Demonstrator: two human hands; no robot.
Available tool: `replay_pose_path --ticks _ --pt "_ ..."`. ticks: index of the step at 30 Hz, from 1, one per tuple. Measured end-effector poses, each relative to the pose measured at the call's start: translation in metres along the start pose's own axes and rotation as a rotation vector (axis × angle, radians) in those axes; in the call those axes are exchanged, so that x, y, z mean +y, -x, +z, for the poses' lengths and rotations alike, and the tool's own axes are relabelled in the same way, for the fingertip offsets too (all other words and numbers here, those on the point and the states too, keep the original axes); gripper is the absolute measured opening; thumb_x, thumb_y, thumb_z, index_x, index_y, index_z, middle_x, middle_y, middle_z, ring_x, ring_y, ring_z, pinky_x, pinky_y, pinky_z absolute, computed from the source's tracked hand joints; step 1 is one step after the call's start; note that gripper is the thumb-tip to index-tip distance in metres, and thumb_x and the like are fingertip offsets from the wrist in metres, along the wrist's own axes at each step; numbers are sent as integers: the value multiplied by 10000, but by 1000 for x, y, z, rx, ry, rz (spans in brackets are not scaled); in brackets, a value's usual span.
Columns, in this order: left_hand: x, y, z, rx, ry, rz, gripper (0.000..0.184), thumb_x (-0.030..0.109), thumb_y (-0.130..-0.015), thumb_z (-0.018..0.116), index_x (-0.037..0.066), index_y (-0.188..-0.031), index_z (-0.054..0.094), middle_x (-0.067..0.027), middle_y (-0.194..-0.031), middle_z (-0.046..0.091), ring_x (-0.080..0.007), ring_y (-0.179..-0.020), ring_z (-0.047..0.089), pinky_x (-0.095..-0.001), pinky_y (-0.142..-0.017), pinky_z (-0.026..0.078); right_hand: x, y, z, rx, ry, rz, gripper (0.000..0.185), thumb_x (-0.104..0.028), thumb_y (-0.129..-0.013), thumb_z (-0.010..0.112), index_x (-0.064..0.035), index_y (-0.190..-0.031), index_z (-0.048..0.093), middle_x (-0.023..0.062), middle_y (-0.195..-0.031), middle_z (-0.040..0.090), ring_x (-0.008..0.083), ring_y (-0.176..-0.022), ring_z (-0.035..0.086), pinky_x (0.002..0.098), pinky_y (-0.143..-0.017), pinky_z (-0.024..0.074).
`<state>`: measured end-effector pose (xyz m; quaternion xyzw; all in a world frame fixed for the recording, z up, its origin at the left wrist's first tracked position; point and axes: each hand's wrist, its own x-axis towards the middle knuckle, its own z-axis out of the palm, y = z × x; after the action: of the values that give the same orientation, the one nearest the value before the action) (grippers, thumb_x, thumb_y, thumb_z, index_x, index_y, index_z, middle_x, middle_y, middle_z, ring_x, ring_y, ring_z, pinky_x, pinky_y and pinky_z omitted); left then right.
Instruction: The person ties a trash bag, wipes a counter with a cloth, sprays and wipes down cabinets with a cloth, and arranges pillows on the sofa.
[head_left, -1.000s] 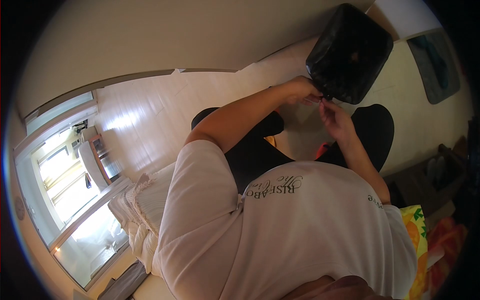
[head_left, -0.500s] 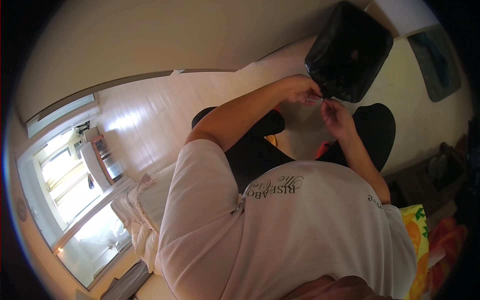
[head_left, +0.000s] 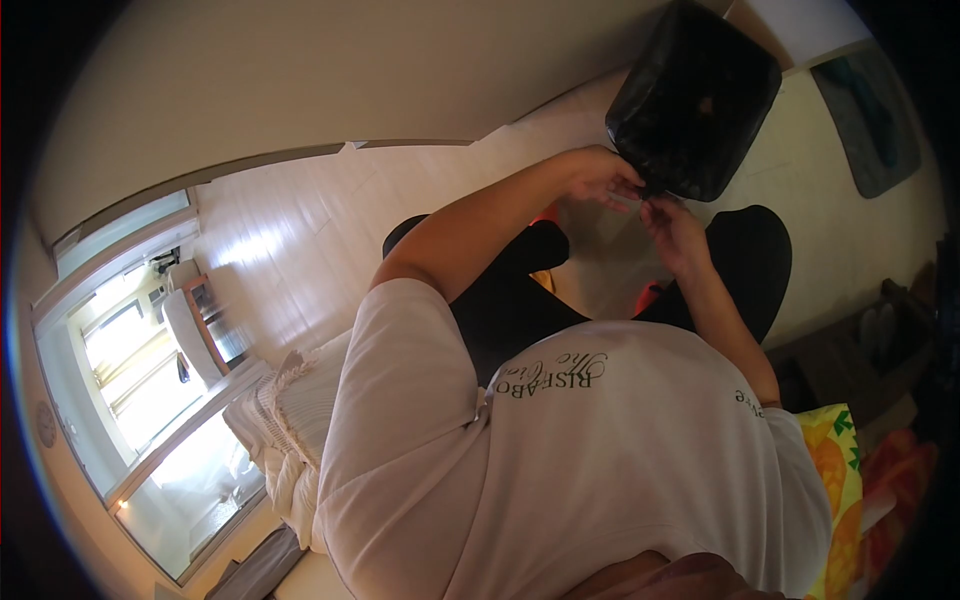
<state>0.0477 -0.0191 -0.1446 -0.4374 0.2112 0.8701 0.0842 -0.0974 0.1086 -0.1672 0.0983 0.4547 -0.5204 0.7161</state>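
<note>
A glossy black, rounded-corner, box-like object [head_left: 695,100] stands on the floor at the upper right; its kind I cannot make out. My left hand [head_left: 603,178] reaches its near corner, thumb and index finger closed at the edge and the other fingers loosely bent. Just below that corner is my right hand [head_left: 675,232], with its fingertips pinched together. Both hands meet around a small dark piece [head_left: 653,189] at the corner, too small to name. My knees in black trousers [head_left: 755,265] are bent on either side.
Pale floor [head_left: 330,205] stretches left toward a bright window [head_left: 140,365]. A wall [head_left: 330,80] runs along the top. A grey mat [head_left: 868,120] lies at the upper right, and a yellow patterned bag [head_left: 835,480] sits at the lower right. Cream fabric [head_left: 285,425] is on the left.
Both hands stay at the black object's corner, with slight finger movement. My left fingers have spread a little, and the small dark piece shows more between the hands.
</note>
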Motion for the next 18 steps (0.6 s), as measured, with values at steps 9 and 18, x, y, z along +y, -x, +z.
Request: replay_pose_path --ticks 9,18 --pt "-5 3 13 213 -174 160 257 66 -755 648 17 -999 581 -69 -987 583 -194 -922 540 -351 -795 459 3 17 21 46 115 -74 139 -109 -834 576 -22 -942 582 37 -864 593 125 -805 568 258 -770 468" --pt "-6 0 13 197 -192 138 255 81 -747 664 6 -980 590 -74 -957 590 -196 -909 543 -325 -764 469 8 8 6 8 124 -36 123 -92 -834 554 -20 -930 582 36 -848 580 122 -804 561 247 -747 465"
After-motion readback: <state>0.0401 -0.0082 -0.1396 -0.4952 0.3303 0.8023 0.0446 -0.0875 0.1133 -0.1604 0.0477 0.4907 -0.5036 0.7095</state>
